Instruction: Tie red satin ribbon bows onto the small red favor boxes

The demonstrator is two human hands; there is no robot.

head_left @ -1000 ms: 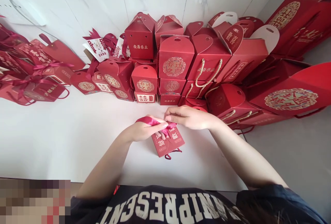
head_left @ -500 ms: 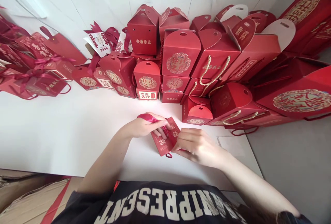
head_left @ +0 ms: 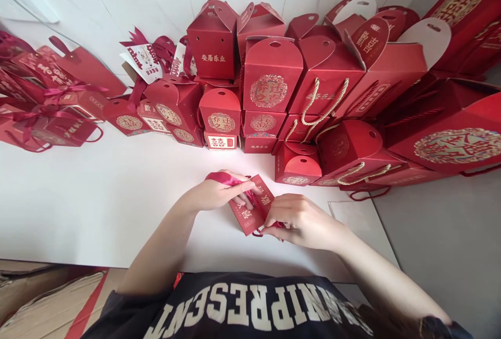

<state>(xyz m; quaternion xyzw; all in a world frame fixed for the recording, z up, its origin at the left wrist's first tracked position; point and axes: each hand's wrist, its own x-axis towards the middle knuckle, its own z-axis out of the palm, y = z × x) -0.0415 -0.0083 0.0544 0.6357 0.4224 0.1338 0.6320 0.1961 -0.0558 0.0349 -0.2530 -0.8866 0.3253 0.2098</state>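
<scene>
A small red box (head_left: 247,218) with pale gold characters lies on the white table between my two hands. A dark red cord loop shows at its near edge. My left hand (head_left: 221,193) is at the box's left side, thumb and fingers closed on a magenta ribbon (head_left: 223,177) that runs over the back of the hand and across the box. My right hand (head_left: 299,219) is at the box's right side, fingertips pinched on a part of the ribbon, whose end shows under the fingers.
Red gift boxes (head_left: 270,80) stand stacked along the back of the white table (head_left: 78,198). More boxes with ribbons (head_left: 58,125) are at the far left. Large boxes (head_left: 450,135) stand at the right. Cardboard (head_left: 50,302) is below the left front edge.
The view has shifted slightly. My right fingers have shifted a little at the box's right edge, and more ribbon shows beneath them. My left hand keeps nearly the same pose.
</scene>
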